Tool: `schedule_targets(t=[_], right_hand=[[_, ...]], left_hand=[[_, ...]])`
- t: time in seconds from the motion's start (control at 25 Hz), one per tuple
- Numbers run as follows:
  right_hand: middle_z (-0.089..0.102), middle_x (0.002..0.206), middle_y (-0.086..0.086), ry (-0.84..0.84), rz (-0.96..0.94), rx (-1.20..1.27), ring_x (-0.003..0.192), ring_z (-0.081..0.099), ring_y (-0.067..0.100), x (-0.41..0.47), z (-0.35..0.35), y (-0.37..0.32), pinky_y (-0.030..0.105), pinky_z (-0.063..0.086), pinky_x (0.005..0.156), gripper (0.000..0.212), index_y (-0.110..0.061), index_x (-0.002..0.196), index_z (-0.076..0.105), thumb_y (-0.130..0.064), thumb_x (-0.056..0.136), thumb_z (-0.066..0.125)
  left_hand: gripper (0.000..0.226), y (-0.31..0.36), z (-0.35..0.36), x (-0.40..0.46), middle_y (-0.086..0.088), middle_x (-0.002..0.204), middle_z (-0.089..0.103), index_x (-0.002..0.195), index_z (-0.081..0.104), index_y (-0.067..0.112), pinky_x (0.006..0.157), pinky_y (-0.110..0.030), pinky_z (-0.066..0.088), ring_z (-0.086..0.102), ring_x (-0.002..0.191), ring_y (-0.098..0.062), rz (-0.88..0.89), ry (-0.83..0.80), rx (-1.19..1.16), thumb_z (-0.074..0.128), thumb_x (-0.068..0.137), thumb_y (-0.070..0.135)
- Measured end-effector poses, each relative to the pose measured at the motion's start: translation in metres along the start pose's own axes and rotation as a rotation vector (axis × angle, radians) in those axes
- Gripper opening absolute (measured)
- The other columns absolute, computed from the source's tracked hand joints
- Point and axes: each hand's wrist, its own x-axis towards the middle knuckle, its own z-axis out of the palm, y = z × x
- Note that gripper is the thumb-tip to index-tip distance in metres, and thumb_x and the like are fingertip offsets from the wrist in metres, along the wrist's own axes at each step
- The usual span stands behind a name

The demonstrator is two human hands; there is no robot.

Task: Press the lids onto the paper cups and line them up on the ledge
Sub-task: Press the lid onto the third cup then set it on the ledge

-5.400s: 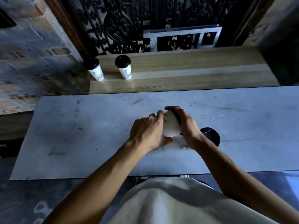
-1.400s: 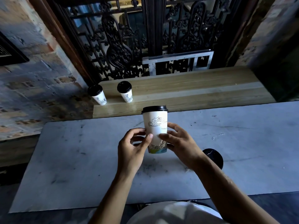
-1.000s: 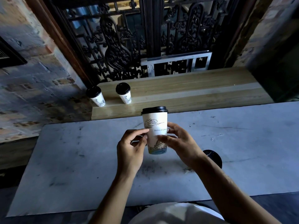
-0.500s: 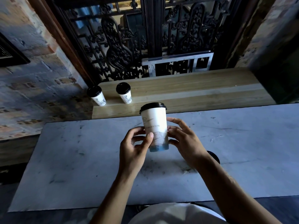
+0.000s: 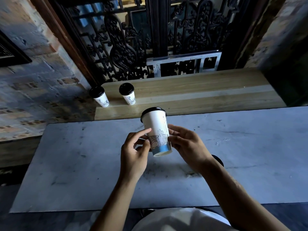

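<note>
White paper with line drawings and a blue base band forms the tapered cup (image 5: 156, 132) we hold above the scuffed marble counter (image 5: 83, 155), its black lid (image 5: 153, 111) seated and the cup tilted slightly left. Our left hand (image 5: 134, 154) pinches its lower wall with thumb and fingertips; our right hand (image 5: 186, 145) cradles the opposite side. Two lidded cups (image 5: 100, 99) (image 5: 128, 96) stand near each other on the smooth wooden ledge (image 5: 200, 95).

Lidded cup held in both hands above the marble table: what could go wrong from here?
1. The paper cup is tilted, pinched low by left hand and right hand; it may slip.
2. Its lid may be unseated.
3. Placing it could knock the two cups on the ledge.
</note>
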Motion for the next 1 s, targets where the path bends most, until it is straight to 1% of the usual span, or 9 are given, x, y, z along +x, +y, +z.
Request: schedule_targets(t=[0.16, 0.32, 0.44, 0.48, 0.56, 0.64, 0.76, 0.88, 1.0], right_hand=[[0.070, 0.131, 0.021, 0.035, 0.029, 0.039, 0.109, 0.068, 0.033, 0.001, -0.009, 0.000, 0.043, 0.052, 0.094, 0.050, -0.004, 0.132, 0.060, 0.004, 0.083, 0.067], [0.063, 0.130, 0.021, 0.101, 0.064, 0.035, 0.092, 0.068, 0.030, 0.002, -0.015, 0.001, 0.042, 0.050, 0.084, 0.069, -0.010, 0.140, 0.057, 0.000, 0.074, 0.074], [0.061, 0.126, 0.037, -0.059, 0.075, 0.021, 0.095, 0.058, 0.039, 0.003, -0.018, 0.002, 0.048, 0.042, 0.083, 0.054, -0.002, 0.132, 0.063, 0.005, 0.080, 0.071], [0.063, 0.118, 0.039, -0.108, 0.084, -0.015, 0.089, 0.053, 0.037, 0.003, -0.019, 0.001, 0.043, 0.041, 0.077, 0.047, 0.002, 0.129, 0.064, 0.006, 0.082, 0.068], [0.063, 0.101, 0.029, -0.141, 0.122, -0.077, 0.070, 0.047, 0.025, 0.003, -0.021, -0.002, 0.028, 0.038, 0.059, 0.039, 0.007, 0.125, 0.062, 0.012, 0.086, 0.063], [0.064, 0.094, 0.023, -0.144, 0.164, -0.100, 0.057, 0.045, 0.013, 0.003, -0.025, -0.008, 0.023, 0.036, 0.050, 0.046, 0.002, 0.129, 0.061, 0.011, 0.085, 0.064], [0.071, 0.103, 0.024, -0.167, 0.172, -0.238, 0.057, 0.051, 0.015, 0.013, -0.030, -0.014, 0.026, 0.040, 0.049, 0.061, -0.009, 0.137, 0.058, 0.004, 0.078, 0.070], [0.067, 0.118, 0.024, -0.095, 0.159, -0.466, 0.056, 0.059, 0.015, 0.039, -0.029, -0.017, 0.029, 0.046, 0.049, 0.068, -0.013, 0.142, 0.053, 0.011, 0.082, 0.071], [0.064, 0.127, 0.016, -0.089, 0.128, -0.606, 0.060, 0.070, 0.016, 0.080, -0.026, -0.018, 0.035, 0.058, 0.053, 0.073, -0.020, 0.142, 0.050, 0.007, 0.080, 0.076]], left_hand=[[0.037, 0.005, 0.008, -0.004, -0.005, 0.106, 0.068, 0.102, 0.077, 0.023, 0.072, -0.031, 0.064, 0.069, 0.089, -0.013, 0.017, 0.022, -0.010, 0.063, 0.090, -0.010], [0.021, 0.011, 0.018, -0.013, -0.005, 0.110, 0.070, 0.099, 0.073, 0.024, 0.072, -0.016, 0.057, 0.069, 0.094, -0.006, -0.020, 0.041, -0.040, 0.071, 0.091, 0.005], [0.018, 0.011, 0.029, -0.021, -0.009, 0.111, 0.071, 0.102, 0.072, 0.015, 0.075, -0.012, 0.055, 0.070, 0.100, -0.006, -0.071, 0.046, -0.063, 0.076, 0.088, 0.006], [0.020, 0.010, 0.033, -0.024, -0.010, 0.112, 0.071, 0.104, 0.071, 0.012, 0.077, -0.011, 0.055, 0.070, 0.102, -0.006, -0.081, 0.052, -0.054, 0.076, 0.087, 0.004], [0.023, 0.009, 0.038, -0.030, -0.011, 0.113, 0.071, 0.107, 0.070, 0.009, 0.080, -0.009, 0.053, 0.069, 0.105, -0.007, -0.099, 0.072, -0.035, 0.075, 0.087, -0.001], [0.030, 0.010, 0.042, -0.034, -0.009, 0.114, 0.071, 0.111, 0.068, 0.010, 0.080, -0.008, 0.052, 0.069, 0.109, -0.011, -0.107, 0.092, -0.043, 0.073, 0.086, -0.005], [0.050, 0.005, 0.047, -0.027, 0.000, 0.117, 0.070, 0.124, 0.061, 0.020, 0.082, -0.011, 0.054, 0.067, 0.114, -0.015, -0.177, 0.089, -0.044, 0.075, 0.083, -0.006], [0.074, -0.004, 0.049, -0.005, 0.011, 0.119, 0.066, 0.140, 0.051, 0.026, 0.084, -0.023, 0.060, 0.069, 0.109, -0.004, -0.273, 0.044, -0.060, 0.082, 0.078, -0.001], [0.077, -0.018, 0.054, 0.039, 0.005, 0.119, 0.069, 0.138, 0.054, 0.018, 0.078, -0.019, 0.059, 0.072, 0.097, 0.005, -0.340, 0.057, -0.125, 0.081, 0.073, -0.011]])
